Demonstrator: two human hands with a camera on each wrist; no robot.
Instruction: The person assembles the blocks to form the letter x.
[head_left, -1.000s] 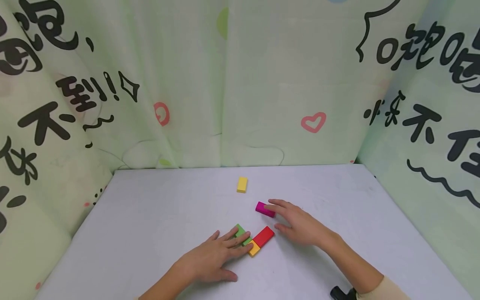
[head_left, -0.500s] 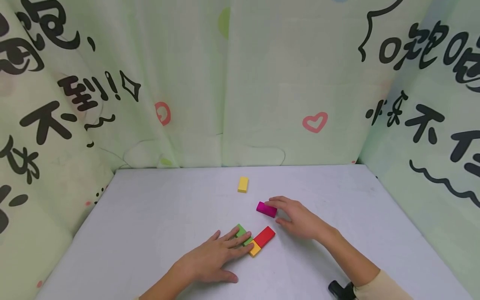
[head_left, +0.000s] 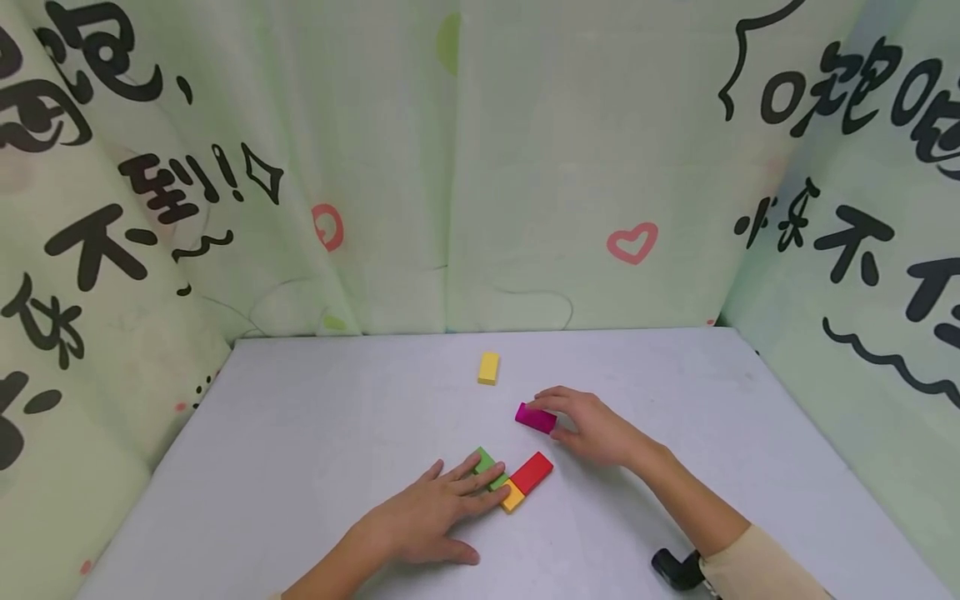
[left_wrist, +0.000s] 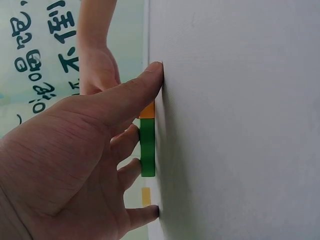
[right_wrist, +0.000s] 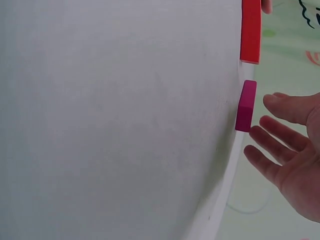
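Note:
My left hand [head_left: 431,521] lies with fingers spread over a green block [head_left: 482,460] and an orange block [head_left: 513,498]. Its fingertips rest on them, while the thumb touches the table. A red block [head_left: 532,472] adjoins the orange one, and the three form a V. In the left wrist view the green block [left_wrist: 147,147] shows beside the fingers. My right hand [head_left: 596,425] hovers around one end of a magenta block [head_left: 535,418], with fingers and thumb relaxed. From the right wrist view, a gap separates the thumb from the magenta block [right_wrist: 246,106].
A yellow block [head_left: 488,368] lies farther back on the white table [head_left: 337,400]. Printed curtains [head_left: 525,167] enclose the back and sides. A black object [head_left: 675,570] sits at the right sleeve.
The right hand has shifted slightly back and its thumb has come nearer the end of the magenta block. The left hand and the blocks stay in place.

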